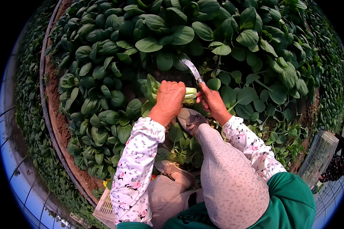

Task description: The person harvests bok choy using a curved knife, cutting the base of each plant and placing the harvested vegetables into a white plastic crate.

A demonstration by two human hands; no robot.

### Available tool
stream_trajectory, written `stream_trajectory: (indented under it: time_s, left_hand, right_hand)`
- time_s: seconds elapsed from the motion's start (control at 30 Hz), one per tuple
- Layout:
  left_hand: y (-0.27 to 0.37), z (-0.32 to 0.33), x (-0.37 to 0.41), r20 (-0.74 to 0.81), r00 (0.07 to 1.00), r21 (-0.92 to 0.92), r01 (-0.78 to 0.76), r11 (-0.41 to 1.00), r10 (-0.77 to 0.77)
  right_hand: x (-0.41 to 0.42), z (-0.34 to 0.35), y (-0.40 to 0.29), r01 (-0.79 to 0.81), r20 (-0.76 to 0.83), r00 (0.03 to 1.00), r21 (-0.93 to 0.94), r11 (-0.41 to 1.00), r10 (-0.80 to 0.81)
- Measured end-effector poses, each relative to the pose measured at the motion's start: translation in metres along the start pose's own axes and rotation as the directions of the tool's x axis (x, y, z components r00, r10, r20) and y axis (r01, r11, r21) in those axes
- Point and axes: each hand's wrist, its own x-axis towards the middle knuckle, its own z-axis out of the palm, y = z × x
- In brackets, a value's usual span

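Note:
My left hand (171, 98) is closed around a leafy green vegetable that looks like bok choy (191, 93), its pale base pointing right and its leaves to the left. In my right hand (211, 100) is a knife with a curved blade (192, 68), which points up and to the left, above the pale base. The fingertips of my right hand are close to that base; whether they touch it cannot be told. Standing plants of the same kind (149, 45) grow ahead of both hands, and loose or cut leaves (247, 96) lie to the right.
Dense leafy rows surround me. A dark hose or edging strip (43, 77) runs along bare soil (57, 114) at left. Plastic crates stand at lower left (104, 204) and right (318, 156). Beyond the right crate, a person in dark patterned clothing (334, 169) is partly visible. My shoe (190, 120) is below the hands.

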Motion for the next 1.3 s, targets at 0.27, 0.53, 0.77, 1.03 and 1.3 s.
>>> stream_trajectory:
  time_s: [0.27,0.53,0.77,1.03,1.3]
  left_hand:
    - [-0.049,-0.014,0.083,0.042,0.993,0.156,0.101,0.983,-0.108]
    - [-0.098,-0.004,0.045,-0.053,0.986,0.080,0.165,0.983,-0.161]
    - [-0.099,-0.017,0.039,-0.040,0.995,-0.003,0.096,0.995,-0.096]
    - [-0.105,0.014,0.037,-0.072,0.997,-0.008,-0.026,1.000,0.026]
    - [-0.113,0.035,0.029,-0.165,0.950,-0.261,0.216,0.941,-0.263]
  right_hand:
    - [0.059,-0.001,-0.010,0.295,-0.107,0.929,-0.364,0.883,-0.354]
    - [0.115,0.020,-0.024,0.320,-0.048,0.908,-0.563,0.762,-0.417]
    - [0.135,0.024,-0.024,0.339,0.009,0.904,-0.625,0.703,-0.428]
    - [0.146,0.011,-0.023,0.366,0.097,0.909,-0.650,0.666,-0.405]
    - [0.110,0.002,-0.021,0.438,0.098,0.852,-0.672,0.597,-0.515]
